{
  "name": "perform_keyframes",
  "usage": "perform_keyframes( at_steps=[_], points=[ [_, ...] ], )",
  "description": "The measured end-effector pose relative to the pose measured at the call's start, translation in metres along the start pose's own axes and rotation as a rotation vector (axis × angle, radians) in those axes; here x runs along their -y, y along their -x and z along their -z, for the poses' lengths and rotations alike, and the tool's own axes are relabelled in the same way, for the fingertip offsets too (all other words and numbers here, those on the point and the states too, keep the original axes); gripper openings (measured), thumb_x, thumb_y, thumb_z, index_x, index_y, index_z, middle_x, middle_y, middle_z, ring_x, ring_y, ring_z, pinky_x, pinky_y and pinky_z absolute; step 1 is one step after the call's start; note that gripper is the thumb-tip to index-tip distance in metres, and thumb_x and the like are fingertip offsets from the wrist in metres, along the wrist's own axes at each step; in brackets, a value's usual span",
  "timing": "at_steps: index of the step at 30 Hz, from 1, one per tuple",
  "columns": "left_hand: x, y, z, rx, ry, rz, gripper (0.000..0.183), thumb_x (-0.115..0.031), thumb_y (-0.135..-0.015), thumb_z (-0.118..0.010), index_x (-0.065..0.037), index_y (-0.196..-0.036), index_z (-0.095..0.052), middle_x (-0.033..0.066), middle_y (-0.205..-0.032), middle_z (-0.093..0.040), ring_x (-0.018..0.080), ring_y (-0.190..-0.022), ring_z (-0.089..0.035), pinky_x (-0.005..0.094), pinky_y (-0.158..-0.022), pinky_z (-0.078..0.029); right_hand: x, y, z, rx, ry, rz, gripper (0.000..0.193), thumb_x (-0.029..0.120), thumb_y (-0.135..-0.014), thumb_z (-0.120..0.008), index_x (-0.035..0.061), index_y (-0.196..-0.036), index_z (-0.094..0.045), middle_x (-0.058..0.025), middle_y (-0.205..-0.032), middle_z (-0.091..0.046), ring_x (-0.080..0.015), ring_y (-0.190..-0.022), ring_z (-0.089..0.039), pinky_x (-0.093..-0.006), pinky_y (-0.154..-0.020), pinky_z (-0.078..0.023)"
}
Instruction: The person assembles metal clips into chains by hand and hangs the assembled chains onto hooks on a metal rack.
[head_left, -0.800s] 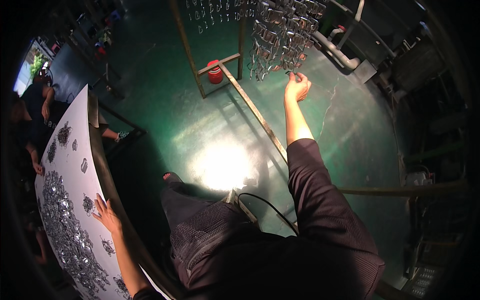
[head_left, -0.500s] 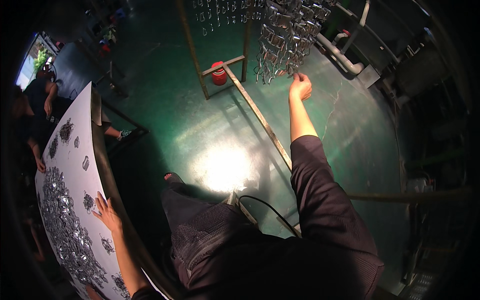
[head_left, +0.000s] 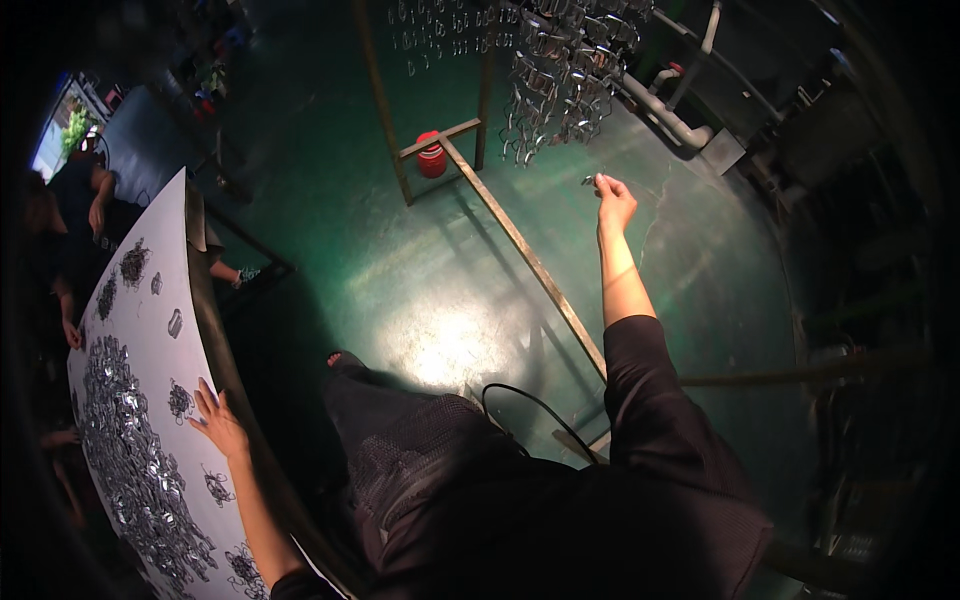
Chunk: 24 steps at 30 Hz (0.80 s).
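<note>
My right hand [head_left: 617,205] is out in front, thumb and fingers pinched on a small shiny metal piece [head_left: 588,181]; its exact kind is too small to make out. Just beyond it hangs a dense cluster of shiny metal frame-like pieces [head_left: 565,75], apart from the hand. My left hand [head_left: 222,432] rests with fingers spread at the near edge of a white-topped table [head_left: 190,350], holding nothing. Beside its fingertips lies a small tangle of thin dark wire pieces [head_left: 180,400]. A long heap of shiny metal pieces [head_left: 135,460] covers the table's middle.
A metal stand [head_left: 520,245] runs along the floor, with a red container [head_left: 430,158] behind its crossbar. More small pieces hang in rows [head_left: 440,35] at the back. Another person [head_left: 85,195] is across the table at left. Pipes [head_left: 665,110] run at right; a black cable [head_left: 520,395] curves near my legs.
My right hand has drawn back and down from the hanging cluster, a small metal piece now showing in its fingers. My left hand stays on the table.
</note>
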<state>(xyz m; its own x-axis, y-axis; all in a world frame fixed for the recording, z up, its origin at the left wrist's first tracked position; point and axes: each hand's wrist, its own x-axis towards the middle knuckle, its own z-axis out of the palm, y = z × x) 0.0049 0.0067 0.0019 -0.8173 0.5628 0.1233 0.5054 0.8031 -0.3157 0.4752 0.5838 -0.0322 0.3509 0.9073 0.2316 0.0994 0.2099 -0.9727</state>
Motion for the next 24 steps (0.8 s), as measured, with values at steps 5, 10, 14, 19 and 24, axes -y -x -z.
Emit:
perform_keyframes(
  at_steps=[5, 10, 14, 19, 24],
  points=[
    [-0.009, 0.001, 0.003, -0.003, 0.052, 0.007, 0.031, -0.013, -0.092, -0.035, -0.014, -0.112, -0.059, 0.0011, -0.151, -0.019, 0.0266, -0.136, -0.024, 0.0621, -0.106, -0.013, 0.028, 0.056, 0.011, 0.191, 0.153, 0.032, 0.017, 0.017, -0.077, -0.073, 0.0024, -0.086, -0.070, -0.0032, -0.073, -0.068, -0.0078, -0.067, -0.060, -0.0230, -0.063, -0.047],
    [0.001, 0.009, 0.001, -0.036, 0.098, 0.023, 0.029, -0.010, -0.090, -0.038, -0.010, -0.110, -0.060, 0.0022, -0.151, -0.018, 0.0288, -0.136, -0.024, 0.0619, -0.106, -0.013, 0.056, 0.134, -0.025, 0.507, 0.145, -0.006, 0.015, 0.015, -0.079, -0.071, 0.0019, -0.086, -0.069, -0.0025, -0.073, -0.067, -0.0071, -0.068, -0.059, -0.0228, -0.065, -0.046],
    [-0.015, 0.014, 0.002, -0.119, 0.231, -0.018, 0.029, -0.006, -0.085, -0.044, -0.007, -0.109, -0.061, 0.0108, -0.148, -0.023, 0.0331, -0.135, -0.024, 0.0580, -0.107, -0.019, 0.093, 0.185, -0.069, 0.763, 0.059, 0.043, 0.011, 0.011, -0.080, -0.069, 0.0013, -0.086, -0.068, -0.0010, -0.074, -0.066, -0.0062, -0.068, -0.057, -0.0215, -0.065, -0.046],
    [0.001, 0.025, 0.021, -0.110, 0.338, 0.037, 0.051, -0.004, -0.076, -0.055, -0.019, -0.125, -0.054, 0.0130, -0.147, -0.025, 0.0338, -0.136, -0.021, 0.0564, -0.107, -0.021, 0.157, 0.275, -0.137, 1.156, -0.067, -0.041, 0.010, 0.009, -0.083, -0.067, 0.0012, -0.090, -0.065, -0.0016, -0.081, -0.065, -0.0070, -0.073, -0.058, -0.0210, -0.069, -0.046],
    [0.005, 0.015, 0.047, -0.163, 0.742, 0.019, 0.042, -0.015, -0.084, -0.057, -0.014, -0.126, -0.052, 0.0153, -0.130, -0.047, 0.0320, -0.123, -0.042, 0.0482, -0.102, -0.032, 0.187, 0.328, -0.190, 1.400, -0.094, 0.066, 0.009, 0.007, -0.084, -0.066, 0.0008, -0.088, -0.063, -0.0021, -0.081, -0.064, -0.0075, -0.075, -0.058, -0.0207, -0.070, -0.046]
  ],
)
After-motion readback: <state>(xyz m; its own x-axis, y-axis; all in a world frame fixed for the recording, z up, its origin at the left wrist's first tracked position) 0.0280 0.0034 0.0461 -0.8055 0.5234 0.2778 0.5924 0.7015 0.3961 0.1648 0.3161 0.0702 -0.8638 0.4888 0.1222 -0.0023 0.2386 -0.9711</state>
